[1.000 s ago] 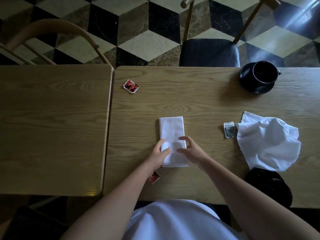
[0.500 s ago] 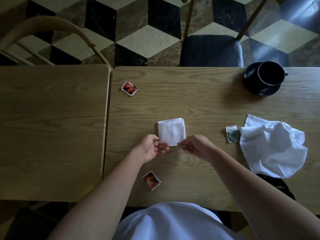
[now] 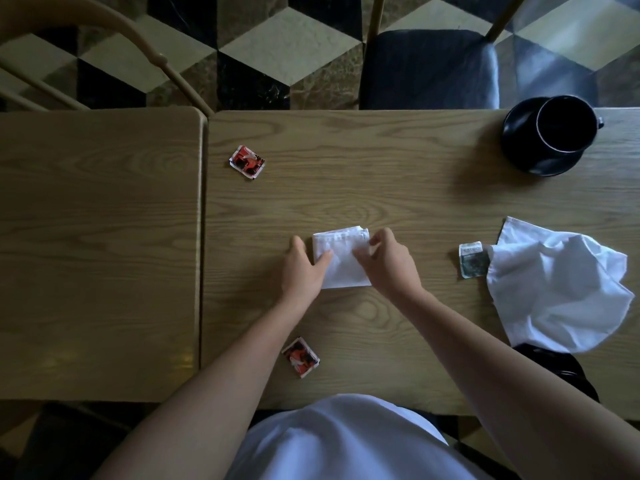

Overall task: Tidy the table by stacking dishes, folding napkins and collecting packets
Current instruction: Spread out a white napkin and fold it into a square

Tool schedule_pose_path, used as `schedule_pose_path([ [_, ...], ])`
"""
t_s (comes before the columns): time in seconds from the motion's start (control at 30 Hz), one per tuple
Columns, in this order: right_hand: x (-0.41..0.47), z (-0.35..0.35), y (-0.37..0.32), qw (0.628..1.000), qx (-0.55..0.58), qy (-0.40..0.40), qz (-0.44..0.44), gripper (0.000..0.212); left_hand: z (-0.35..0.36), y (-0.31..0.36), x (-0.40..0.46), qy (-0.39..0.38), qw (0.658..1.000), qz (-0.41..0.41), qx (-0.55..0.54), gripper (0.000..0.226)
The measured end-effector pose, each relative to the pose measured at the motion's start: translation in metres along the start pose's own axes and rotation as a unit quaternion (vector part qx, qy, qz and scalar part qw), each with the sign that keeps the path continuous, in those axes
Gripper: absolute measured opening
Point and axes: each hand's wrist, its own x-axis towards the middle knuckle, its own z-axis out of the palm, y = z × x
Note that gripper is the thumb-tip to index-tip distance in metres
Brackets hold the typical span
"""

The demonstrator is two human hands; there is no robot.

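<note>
A small folded white napkin [image 3: 341, 263] lies flat at the middle of the right wooden table [image 3: 398, 188]. My left hand [image 3: 302, 270] rests its fingers on the napkin's left edge, thumb pointing away from me. My right hand [image 3: 389, 265] pinches the napkin's upper right part with curled fingers. A crumpled white napkin [image 3: 557, 289] lies at the right, partly covering a black dish [image 3: 564, 370] near the front edge. A grey-green packet [image 3: 472, 259] touches its left side. Two red packets lie loose, one far left [image 3: 246, 162] and one near me [image 3: 300, 356].
A black cup [image 3: 562, 124] stands on a black saucer [image 3: 535, 161] at the far right corner. A second wooden table [image 3: 97, 254] butts against the left side. A dark cushioned chair [image 3: 429, 67] and a curved wooden chair back [image 3: 138, 39] stand beyond the tables.
The long napkin strip has been folded in half away from me into a small rectangle. Both hands have moved from its near end to rest on the folded piece.
</note>
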Motion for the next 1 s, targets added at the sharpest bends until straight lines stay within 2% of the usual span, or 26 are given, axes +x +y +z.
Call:
schedule_pose_path([
  [0.07,0.004,0.001,-0.004,0.999,-0.006,-0.013,-0.032,0.034,0.002,0.007,0.001,0.022,0.999,0.046,0.011,0.040],
  [0.2,0.012,-0.002,-0.011,0.995,-0.066,0.005,-0.069,0.034,-0.001,0.016,0.008,0.024,0.997,0.037,0.067,0.033],
  [0.3,0.014,-0.006,-0.014,0.977,-0.135,-0.027,-0.164,0.029,-0.003,0.017,0.008,0.020,0.960,0.168,0.222,0.019],
  [0.37,0.015,-0.006,-0.016,0.946,-0.210,-0.087,-0.229,0.037,-0.003,0.021,0.008,-0.052,0.926,0.241,0.286,0.016],
  [0.47,0.024,-0.006,-0.022,0.905,-0.310,-0.138,-0.255,0.041,-0.004,0.030,0.018,-0.161,0.888,0.211,0.375,0.033],
  [0.57,0.033,-0.004,-0.030,0.891,-0.350,-0.163,-0.237,0.051,-0.002,0.034,0.030,-0.197,0.857,0.195,0.435,0.036],
  [0.7,0.036,-0.003,-0.035,0.885,-0.356,-0.196,-0.229,0.061,0.005,0.034,0.027,-0.199,0.843,0.187,0.463,0.048],
  [0.83,0.035,-0.002,-0.032,0.879,-0.350,-0.225,-0.231,0.070,0.009,0.022,0.015,-0.150,0.835,0.210,0.486,0.049],
  [1.0,0.032,-0.004,-0.035,0.899,-0.314,-0.211,-0.222,0.062,0.007,0.027,0.012,-0.162,0.844,0.195,0.473,0.064],
])
